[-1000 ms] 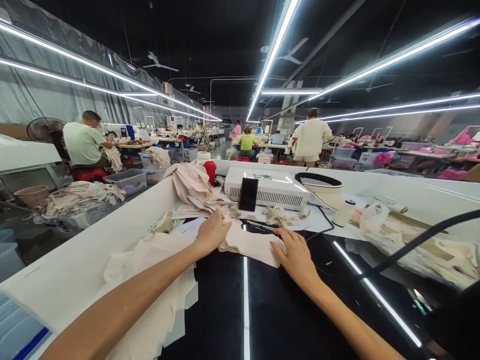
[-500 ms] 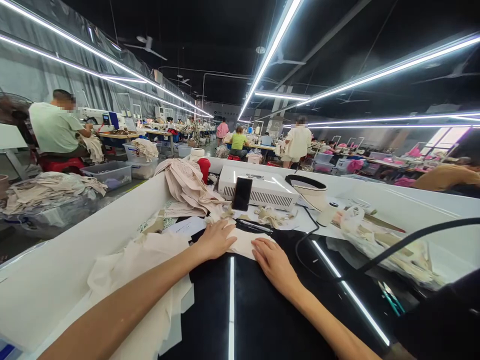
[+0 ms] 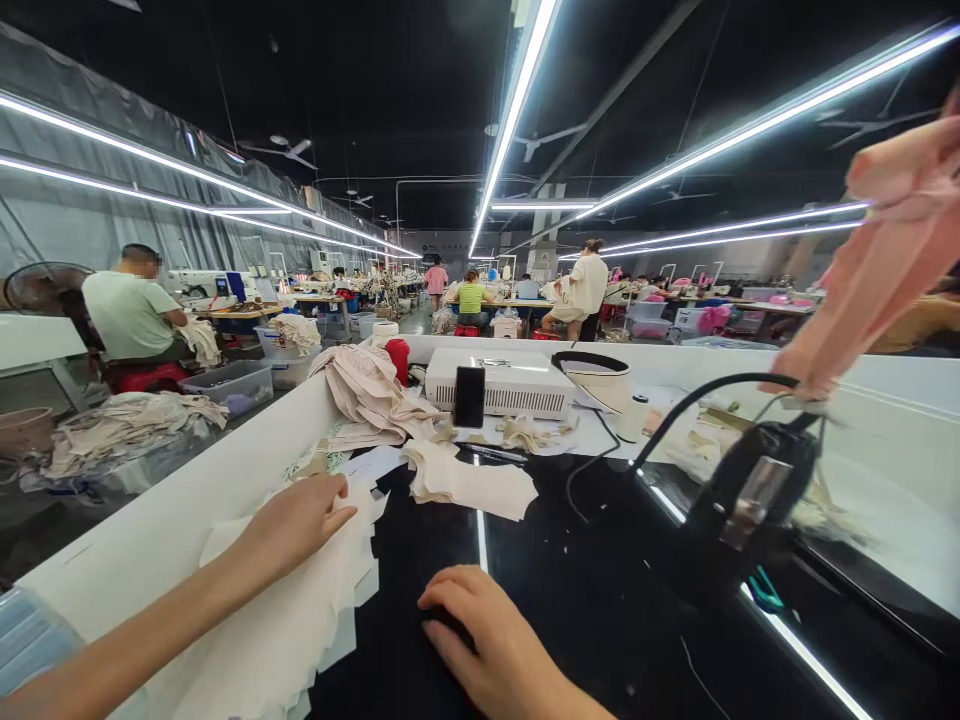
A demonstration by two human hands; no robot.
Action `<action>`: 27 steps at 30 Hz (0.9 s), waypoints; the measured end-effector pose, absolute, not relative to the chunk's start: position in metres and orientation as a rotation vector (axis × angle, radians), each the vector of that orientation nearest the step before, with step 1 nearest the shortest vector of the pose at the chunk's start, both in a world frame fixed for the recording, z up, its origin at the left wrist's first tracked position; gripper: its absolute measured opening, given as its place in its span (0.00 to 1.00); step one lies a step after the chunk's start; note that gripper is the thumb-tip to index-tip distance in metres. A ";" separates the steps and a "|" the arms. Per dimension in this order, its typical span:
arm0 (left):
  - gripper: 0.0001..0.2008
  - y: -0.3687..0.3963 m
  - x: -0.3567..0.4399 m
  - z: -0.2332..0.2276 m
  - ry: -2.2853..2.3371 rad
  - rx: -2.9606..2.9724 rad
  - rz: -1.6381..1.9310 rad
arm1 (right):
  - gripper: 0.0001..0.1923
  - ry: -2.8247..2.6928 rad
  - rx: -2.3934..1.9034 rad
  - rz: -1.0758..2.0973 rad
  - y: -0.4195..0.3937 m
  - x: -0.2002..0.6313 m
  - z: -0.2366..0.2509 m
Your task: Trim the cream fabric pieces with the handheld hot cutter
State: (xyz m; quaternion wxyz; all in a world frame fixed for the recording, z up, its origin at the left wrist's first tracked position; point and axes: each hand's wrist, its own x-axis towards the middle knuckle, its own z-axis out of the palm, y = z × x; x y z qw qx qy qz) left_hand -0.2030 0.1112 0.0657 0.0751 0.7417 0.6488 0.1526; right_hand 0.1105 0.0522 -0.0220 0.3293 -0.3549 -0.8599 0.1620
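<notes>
My left hand (image 3: 307,515) lies over the overlapping pile of cream fabric pieces (image 3: 255,620) on the left, its thumb apart from the fingers. Whether its fingertips touch the top piece I cannot tell. Over the glossy black tabletop (image 3: 600,620), my right hand (image 3: 487,630) is open, fingers gently curved, with nothing in it. Beyond it lies a small neat stack of cream cut fabric pieces (image 3: 480,482), apart from both hands.
A white box-shaped device (image 3: 510,385) stands at the back, a phone (image 3: 469,397) propped against it. Rumpled beige fabric (image 3: 367,385) lies back left. A black device with a cable (image 3: 750,500) and pink cloth (image 3: 892,260) rise at right, near green-handled snips (image 3: 763,590). White walls (image 3: 757,365) border the table.
Both hands have left the small cream stack. My left hand moved left to the fabric pile; my right hand came back toward me. The black device and pink cloth came into fuller view.
</notes>
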 end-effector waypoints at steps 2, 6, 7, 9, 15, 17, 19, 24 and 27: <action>0.12 0.096 -0.214 0.062 2.001 2.159 0.397 | 0.11 -2.285 -0.882 0.429 0.042 0.104 -0.028; 0.10 0.084 -0.213 0.052 2.010 2.125 0.387 | 0.10 -2.314 -0.878 0.373 0.042 0.097 -0.035; 0.09 0.084 -0.212 0.051 2.008 2.126 0.402 | 0.09 -2.319 -0.884 0.353 0.044 0.095 -0.036; 0.09 0.086 -0.210 0.051 1.995 2.134 0.431 | 0.08 -2.333 -0.893 0.308 0.047 0.090 -0.036; 0.11 0.085 -0.205 0.058 1.999 2.141 0.482 | 0.07 -2.346 -0.869 0.227 0.052 0.084 -0.035; 0.11 0.080 -0.203 0.059 2.023 2.121 0.474 | 0.09 -2.337 -0.836 0.226 0.054 0.086 -0.036; 0.16 0.076 -0.205 0.058 2.064 2.084 0.479 | 0.11 -2.327 -0.794 0.238 0.058 0.088 -0.038; 0.19 0.069 -0.217 0.054 2.226 1.963 0.507 | 0.12 -2.292 -0.712 0.273 0.070 0.089 -0.046; 0.19 0.068 -0.220 0.046 2.301 1.884 0.516 | 0.13 -2.275 -0.699 0.274 0.074 0.088 -0.051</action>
